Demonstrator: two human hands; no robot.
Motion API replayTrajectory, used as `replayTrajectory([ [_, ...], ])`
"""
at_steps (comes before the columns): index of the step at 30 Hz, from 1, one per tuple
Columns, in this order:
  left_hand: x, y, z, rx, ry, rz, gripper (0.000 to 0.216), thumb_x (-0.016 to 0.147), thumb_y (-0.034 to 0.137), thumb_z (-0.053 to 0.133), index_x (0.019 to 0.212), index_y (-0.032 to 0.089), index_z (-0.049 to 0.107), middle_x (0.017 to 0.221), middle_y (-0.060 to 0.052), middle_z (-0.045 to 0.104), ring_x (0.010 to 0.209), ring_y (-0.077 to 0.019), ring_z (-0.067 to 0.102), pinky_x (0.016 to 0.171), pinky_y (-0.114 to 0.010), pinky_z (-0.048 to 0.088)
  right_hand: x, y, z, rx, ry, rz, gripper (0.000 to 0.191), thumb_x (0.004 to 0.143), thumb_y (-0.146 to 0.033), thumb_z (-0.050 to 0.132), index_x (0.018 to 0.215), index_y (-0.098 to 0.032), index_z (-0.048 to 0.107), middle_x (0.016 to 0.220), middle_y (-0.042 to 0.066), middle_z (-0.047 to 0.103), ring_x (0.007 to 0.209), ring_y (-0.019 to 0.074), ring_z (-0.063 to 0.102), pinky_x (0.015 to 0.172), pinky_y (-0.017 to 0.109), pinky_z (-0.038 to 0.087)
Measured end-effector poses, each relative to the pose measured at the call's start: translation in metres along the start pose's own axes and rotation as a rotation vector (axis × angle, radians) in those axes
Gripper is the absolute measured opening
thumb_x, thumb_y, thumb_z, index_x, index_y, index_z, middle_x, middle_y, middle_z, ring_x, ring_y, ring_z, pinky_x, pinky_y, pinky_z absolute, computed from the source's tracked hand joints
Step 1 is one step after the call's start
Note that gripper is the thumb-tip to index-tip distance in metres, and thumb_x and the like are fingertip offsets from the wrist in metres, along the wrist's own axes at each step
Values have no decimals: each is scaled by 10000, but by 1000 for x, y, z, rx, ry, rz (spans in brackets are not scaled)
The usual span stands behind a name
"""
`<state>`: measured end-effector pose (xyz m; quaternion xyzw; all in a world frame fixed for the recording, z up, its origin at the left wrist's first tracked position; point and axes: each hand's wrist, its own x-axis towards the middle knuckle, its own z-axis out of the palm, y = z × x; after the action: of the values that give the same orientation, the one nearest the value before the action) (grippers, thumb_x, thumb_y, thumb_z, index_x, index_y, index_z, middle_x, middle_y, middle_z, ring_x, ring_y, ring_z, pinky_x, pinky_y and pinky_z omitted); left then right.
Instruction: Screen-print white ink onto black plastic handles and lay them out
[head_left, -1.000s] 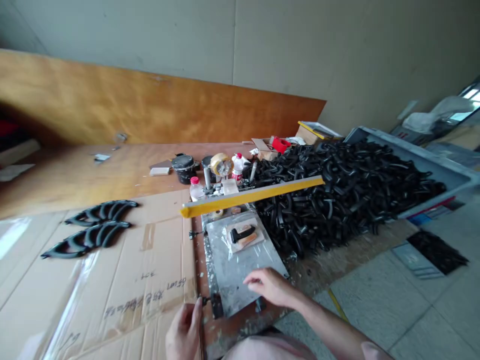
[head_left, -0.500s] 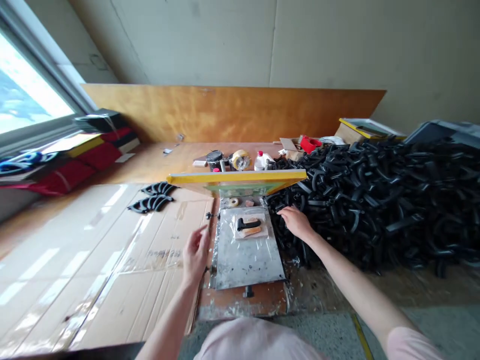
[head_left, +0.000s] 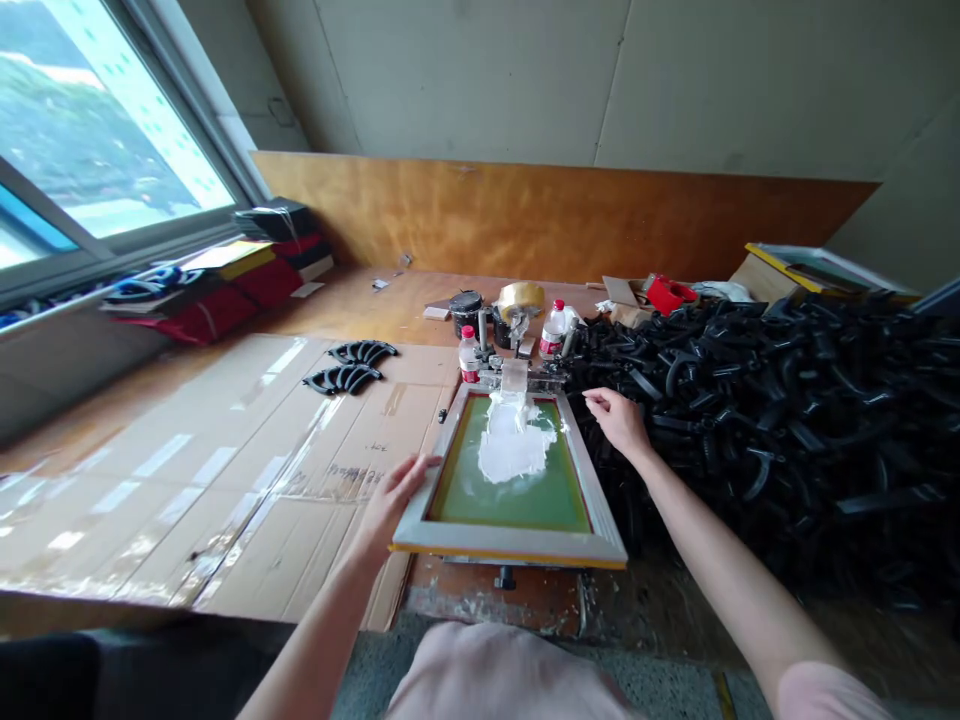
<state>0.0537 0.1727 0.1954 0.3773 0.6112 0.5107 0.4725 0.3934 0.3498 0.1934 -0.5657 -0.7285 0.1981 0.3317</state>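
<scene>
A screen printing frame (head_left: 604,530) lies lowered over the plate in front of me, its green mesh (head_left: 457,500) facing up. White ink (head_left: 514,450) is spread thickly on the mesh, with a squeegee (head_left: 514,378) standing at its far end. My left hand (head_left: 397,495) grips the left side of the frame with its fingertips. Just beyond the frame's right side, my right hand (head_left: 621,424) is closed, fingers pressed together beside the heap of black curved parts (head_left: 720,420). Whatever it may hold is too small to make out. The plate beneath is hidden.
Two rows of black curved parts (head_left: 345,378) lie on a cardboard sheet (head_left: 247,480) at left. Behind the frame stand red-capped bottles (head_left: 553,330), a dark jar (head_left: 465,312) and a tape roll (head_left: 521,298). A wooden board (head_left: 525,230) runs along the back.
The screen printing frame has swung down from its raised position and covers the plate and the black part on it. My left hand has come to its edge. The view has shifted left.
</scene>
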Motion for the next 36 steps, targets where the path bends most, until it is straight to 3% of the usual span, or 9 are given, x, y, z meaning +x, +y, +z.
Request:
replayTrajectory([
  [3, -5, -56, -3, 67, -32, -101, 716, 707, 596, 640, 1281, 177, 557, 707, -14, 682, 612, -176, 634, 534, -257, 485, 20, -38, 34, -151, 1, -226, 539, 798, -220, 621, 1322, -178, 501, 1359, 122, 497, 1178, 240, 510, 995, 390, 421],
  [5, -1, -84, -1, 75, -30, -119, 801, 726, 583, 616, 1387, 167, 438, 718, -11, 683, 648, -179, 646, 580, -269, 501, 31, -59, 59, -293, -56, -298, 702, 751, -198, 688, 1393, -171, 406, 1426, 136, 402, 1269, 271, 406, 1035, 411, 378],
  [9, 8, -112, 1, 60, -45, -129, 779, 776, 570, 565, 1409, 153, 386, 802, -27, 693, 766, -190, 662, 677, -282, 510, 43, -79, 92, -522, -204, -284, 450, 811, -157, 626, 1248, -153, 517, 1195, 141, 557, 1144, 260, 483, 935, 361, 415],
  [14, 8, -112, -1, 29, -92, -164, 723, 787, 592, 551, 1366, 174, 437, 899, -52, 713, 845, -217, 666, 741, -296, 506, 40, -78, 104, -608, -356, -175, 156, 852, -213, 580, 1000, -178, 611, 982, 100, 643, 920, 223, 582, 756, 285, 425],
  [18, 5, -105, 0, -7, -92, -201, 746, 764, 595, 577, 1358, 166, 439, 895, -57, 715, 823, -227, 667, 710, -299, 506, 10, -68, 103, -540, -388, -385, 69, 847, -155, 549, 861, -176, 614, 879, 77, 646, 877, 215, 568, 717, 279, 409],
  [21, 3, -99, 1, -23, -84, -218, 750, 750, 600, 588, 1348, 169, 450, 879, -50, 715, 811, -226, 667, 698, -297, 505, -15, -61, 90, -483, -431, -569, 147, 825, -65, 506, 794, -175, 598, 821, 63, 631, 844, 200, 544, 723, 278, 401],
  [24, 1, -95, 2, -17, -69, -218, 758, 730, 608, 599, 1328, 159, 472, 852, -49, 716, 800, -227, 667, 684, -293, 505, -18, -61, 78, -425, -473, -643, 132, 798, -66, 548, 753, -183, 588, 795, 43, 616, 816, 187, 534, 712, 272, 395],
  [31, 1, -92, 1, -10, -72, -203, 753, 719, 610, 608, 1301, 148, 487, 828, -53, 723, 790, -233, 674, 675, -297, 510, -19, -66, 98, -466, -267, -581, 121, 823, -80, 526, 792, -169, 602, 850, 71, 612, 889, 219, 513, 763, 309, 407],
  [36, 1, -91, 1, -13, -65, -196, 717, 727, 595, 614, 1283, 158, 495, 786, -40, 708, 759, -229, 672, 644, -293, 505, -34, -60, 91, -416, -339, -618, 86, 847, -137, 550, 843, -172, 629, 860, 68, 624, 880, 213, 530, 800, 318, 414],
])
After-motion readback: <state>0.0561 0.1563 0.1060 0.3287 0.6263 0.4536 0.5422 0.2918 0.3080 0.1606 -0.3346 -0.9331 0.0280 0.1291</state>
